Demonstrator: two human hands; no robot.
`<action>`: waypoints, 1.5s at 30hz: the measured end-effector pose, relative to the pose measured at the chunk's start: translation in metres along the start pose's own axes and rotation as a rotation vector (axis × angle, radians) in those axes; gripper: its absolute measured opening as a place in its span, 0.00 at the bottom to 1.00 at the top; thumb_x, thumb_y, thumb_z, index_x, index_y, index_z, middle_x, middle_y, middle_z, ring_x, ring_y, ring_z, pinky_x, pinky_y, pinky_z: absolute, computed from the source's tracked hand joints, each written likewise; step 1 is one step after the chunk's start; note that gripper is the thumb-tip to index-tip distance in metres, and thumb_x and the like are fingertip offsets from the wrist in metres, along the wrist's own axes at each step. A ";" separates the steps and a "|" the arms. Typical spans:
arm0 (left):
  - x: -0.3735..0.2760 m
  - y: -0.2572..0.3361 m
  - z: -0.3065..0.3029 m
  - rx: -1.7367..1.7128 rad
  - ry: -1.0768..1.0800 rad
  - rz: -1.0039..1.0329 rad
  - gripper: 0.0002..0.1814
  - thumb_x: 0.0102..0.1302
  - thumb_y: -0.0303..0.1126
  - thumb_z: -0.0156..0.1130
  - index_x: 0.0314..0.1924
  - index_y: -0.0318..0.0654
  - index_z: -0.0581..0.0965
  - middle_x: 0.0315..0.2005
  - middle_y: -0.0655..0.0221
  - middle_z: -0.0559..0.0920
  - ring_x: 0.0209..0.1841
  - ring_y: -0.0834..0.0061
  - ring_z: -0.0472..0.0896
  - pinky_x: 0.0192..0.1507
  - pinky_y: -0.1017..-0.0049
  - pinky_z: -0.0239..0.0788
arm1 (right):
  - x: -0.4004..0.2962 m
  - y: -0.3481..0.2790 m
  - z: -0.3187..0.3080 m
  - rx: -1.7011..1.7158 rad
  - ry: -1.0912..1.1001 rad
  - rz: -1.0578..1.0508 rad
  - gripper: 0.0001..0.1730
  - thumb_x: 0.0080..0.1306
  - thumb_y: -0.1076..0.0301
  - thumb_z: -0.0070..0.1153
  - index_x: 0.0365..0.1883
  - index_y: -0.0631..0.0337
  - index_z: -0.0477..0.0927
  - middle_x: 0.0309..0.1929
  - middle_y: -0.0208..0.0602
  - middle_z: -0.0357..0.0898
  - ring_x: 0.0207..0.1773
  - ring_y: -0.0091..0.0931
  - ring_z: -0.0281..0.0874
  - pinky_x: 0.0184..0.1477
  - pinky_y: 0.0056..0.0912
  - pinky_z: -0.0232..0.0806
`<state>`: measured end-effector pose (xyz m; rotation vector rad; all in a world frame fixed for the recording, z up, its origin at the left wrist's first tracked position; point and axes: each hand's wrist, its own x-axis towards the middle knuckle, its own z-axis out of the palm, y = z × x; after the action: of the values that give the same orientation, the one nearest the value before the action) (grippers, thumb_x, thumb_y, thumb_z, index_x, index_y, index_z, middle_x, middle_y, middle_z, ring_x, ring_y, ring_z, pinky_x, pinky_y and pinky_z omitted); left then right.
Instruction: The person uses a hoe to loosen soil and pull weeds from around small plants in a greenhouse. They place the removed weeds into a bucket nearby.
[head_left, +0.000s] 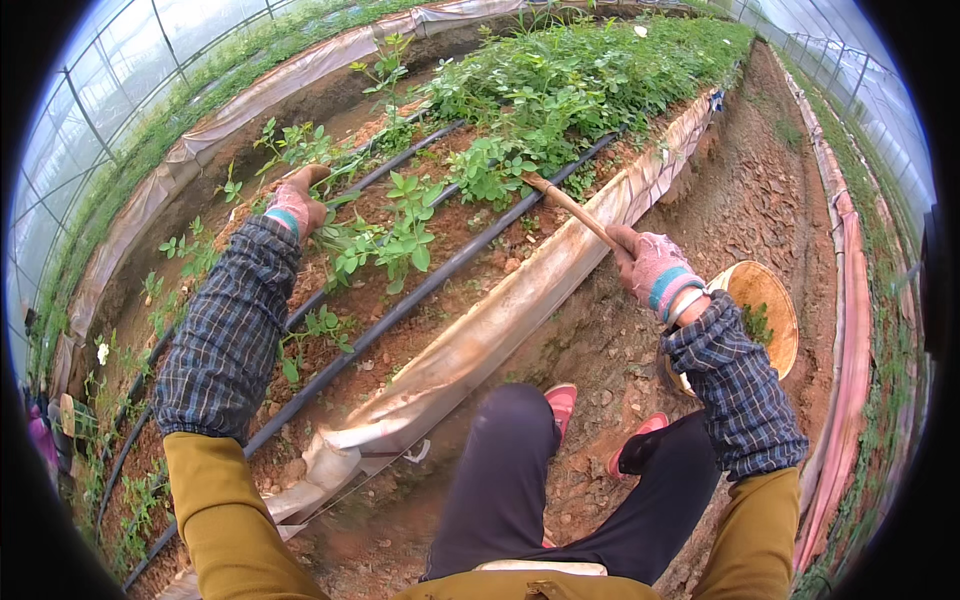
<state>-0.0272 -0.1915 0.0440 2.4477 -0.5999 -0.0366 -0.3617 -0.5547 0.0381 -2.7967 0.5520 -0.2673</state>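
Note:
My right hand (649, 262), in a pink and teal knit glove, is closed around a wooden handle (574, 206). The handle's far end lies among leaves beside a black irrigation pipe (450, 266); whatever tool head it bears is hidden. My left hand (300, 202), gloved alike, reaches over the raised soil bed among green stems. Its fingers are partly hidden, so I cannot tell whether they grip a stem. Just right of it stands a leafy young plant (405, 232). Dense green foliage (555, 97) covers the bed farther ahead.
A bucket (784, 322) with some greenery inside stands on the dirt path by my right forearm. Pale plastic sheeting (480, 330) edges the bed near my knees. More black pipes run along the bed. At the far left edge is something purple, perhaps clothing.

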 end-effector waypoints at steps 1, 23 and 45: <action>0.008 0.000 -0.014 0.086 -0.054 0.080 0.35 0.46 0.15 0.56 0.59 0.45 0.73 0.47 0.64 0.81 0.45 0.69 0.80 0.47 0.74 0.71 | 0.002 -0.003 -0.002 0.030 -0.001 -0.035 0.17 0.66 0.68 0.49 0.53 0.54 0.77 0.31 0.50 0.80 0.35 0.44 0.80 0.38 0.42 0.70; 0.202 0.218 0.044 0.747 -0.102 0.568 0.20 0.58 0.24 0.59 0.53 0.47 0.76 0.28 0.66 0.83 0.29 0.74 0.80 0.32 0.70 0.71 | 0.064 -0.008 0.091 -0.115 -0.142 0.010 0.31 0.67 0.71 0.43 0.69 0.61 0.56 0.39 0.50 0.79 0.36 0.41 0.83 0.34 0.44 0.75; 0.429 0.018 0.219 0.641 -0.365 0.510 0.28 0.64 0.42 0.54 0.63 0.43 0.65 0.51 0.61 0.78 0.48 0.62 0.79 0.50 0.66 0.72 | 0.112 0.017 0.097 0.052 -0.135 -0.138 0.37 0.63 0.74 0.47 0.71 0.55 0.53 0.31 0.48 0.78 0.31 0.40 0.82 0.28 0.44 0.73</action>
<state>0.3145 -0.5108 -0.0751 2.8182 -1.5889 -0.0973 -0.2435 -0.5912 -0.0444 -2.7804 0.3172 -0.1176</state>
